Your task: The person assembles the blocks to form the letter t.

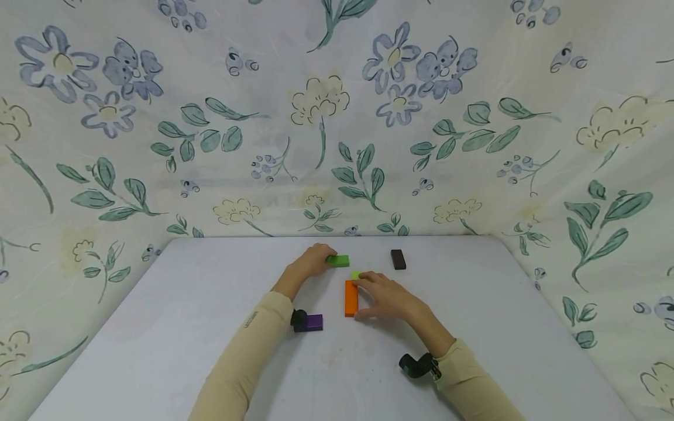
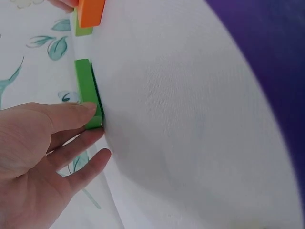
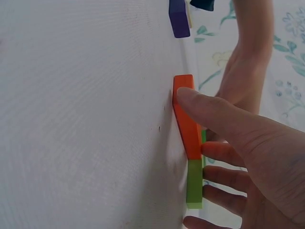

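Note:
A green block [image 1: 340,261] lies toward the back of the table, and my left hand [image 1: 316,259] pinches its left end. In the left wrist view the thumb lies on top of this green block [image 2: 87,83], with fingers behind it. Right of centre, an orange block [image 1: 350,299] lies lengthwise, its far end against a short lime-green block [image 1: 356,275]. My right hand [image 1: 387,296] grips the orange block from the right side. The right wrist view has the thumb on the orange block [image 3: 187,119] and other fingers along the lime block [image 3: 194,183].
A purple block [image 1: 314,323] lies beside the left wrist, partly covered by the dark wrist camera [image 1: 299,317]. Farther back on the right is a black block [image 1: 398,259]. The white table [image 1: 210,280] ends at a floral cloth [image 1: 316,128].

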Tool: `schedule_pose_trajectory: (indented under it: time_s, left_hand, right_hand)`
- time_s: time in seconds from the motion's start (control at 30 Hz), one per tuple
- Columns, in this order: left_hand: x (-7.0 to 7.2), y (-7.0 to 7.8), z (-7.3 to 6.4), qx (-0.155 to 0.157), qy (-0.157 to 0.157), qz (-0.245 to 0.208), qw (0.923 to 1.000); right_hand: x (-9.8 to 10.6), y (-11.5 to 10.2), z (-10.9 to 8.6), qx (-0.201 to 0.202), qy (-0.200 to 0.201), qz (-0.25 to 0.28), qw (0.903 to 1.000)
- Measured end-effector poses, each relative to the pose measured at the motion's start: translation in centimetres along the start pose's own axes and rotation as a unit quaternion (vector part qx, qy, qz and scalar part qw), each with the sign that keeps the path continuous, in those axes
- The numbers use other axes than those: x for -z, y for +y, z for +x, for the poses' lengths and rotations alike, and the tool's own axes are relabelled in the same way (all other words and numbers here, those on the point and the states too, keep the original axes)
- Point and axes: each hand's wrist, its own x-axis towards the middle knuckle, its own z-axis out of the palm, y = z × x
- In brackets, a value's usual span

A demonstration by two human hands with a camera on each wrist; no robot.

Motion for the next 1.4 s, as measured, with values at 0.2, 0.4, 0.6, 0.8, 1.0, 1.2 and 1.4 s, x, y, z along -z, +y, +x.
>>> schedule_pose_trajectory:
  time_s: [0.2,0.4,0.6,0.8,1.0,1.2,1.4]
  left_hand:
    - [0.2,-0.4,-0.1,-0.014,0.005,-0.005,0.9999]
    - [0.2,-0.1,-0.7,-0.010,0.000,-0.013,0.9999]
    - [-0.2,0.0,-0.9,-0.014,0.001,-0.016,0.9998]
    - [-0.3,-0.1,-1.2,-0.034,0.010,-0.016,0.9993]
    - [-0.4,-0.1,-1.6,-0.038,0.008,-0.022,0.9990]
    - [-0.5,-0.1,-1.8,-0.038,0.003,-0.025,0.9990]
    - [-0.4,-0.1,-2.1,-0.045,0.002,-0.021,0.9988]
  right_hand:
    - [0.0,0.0,0.0,-0.002,0.001,0.002,1.0000]
    - [0.0,-0.1,-0.1,-0.002,0.001,0.002,1.0000]
    - [0.0,0.0,-0.1,-0.001,0.002,-0.001,1.0000]
    - [-0.1,0.1,0.0,0.001,0.004,-0.003,1.0000]
    - [-0.2,0.3,0.1,-0.003,0.001,0.000,1.0000]
    - [-0.2,0.3,0.1,-0.010,-0.002,-0.004,0.9999]
    - [-0.2,0.3,0.1,-0.011,-0.001,-0.006,0.9999]
